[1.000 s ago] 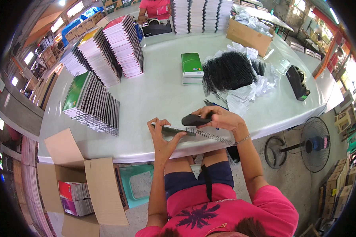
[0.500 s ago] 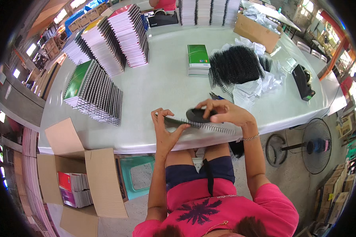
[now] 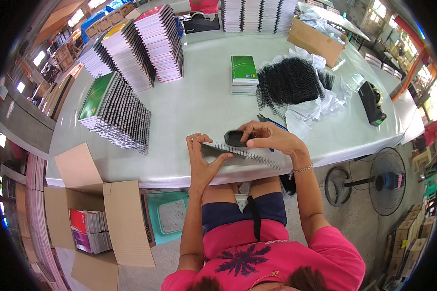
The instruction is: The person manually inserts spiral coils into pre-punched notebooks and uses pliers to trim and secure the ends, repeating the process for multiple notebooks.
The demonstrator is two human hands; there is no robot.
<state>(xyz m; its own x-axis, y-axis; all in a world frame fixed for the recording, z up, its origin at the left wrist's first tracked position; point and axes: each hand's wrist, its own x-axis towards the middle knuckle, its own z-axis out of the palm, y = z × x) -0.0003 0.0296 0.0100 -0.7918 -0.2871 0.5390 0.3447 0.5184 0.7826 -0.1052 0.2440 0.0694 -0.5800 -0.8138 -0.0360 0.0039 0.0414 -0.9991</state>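
My left hand grips a notebook, seen nearly edge-on, with fingers and thumb at its two ends. A black spiral coil runs along the notebook's upper edge, and its loose end sticks out to the right. In my right hand, a black oval piece is pinched against or just above the coil; I cannot tell its kind. Pliers with blue handles lie behind my right hand, partly hidden by it. Beyond them sits a heap of black coils on crumpled paper, beside green-covered books.
Stacks of spiral-bound notebooks stand at the table's left, with taller ones behind. A black tape dispenser is at the right. An open carton holds books at lower left. A fan stands on the floor at right.
My right hand has moved slightly left and down along the coil with the black oval piece. The coil's loose end now droops lower. My left hand has stayed nearly in place.
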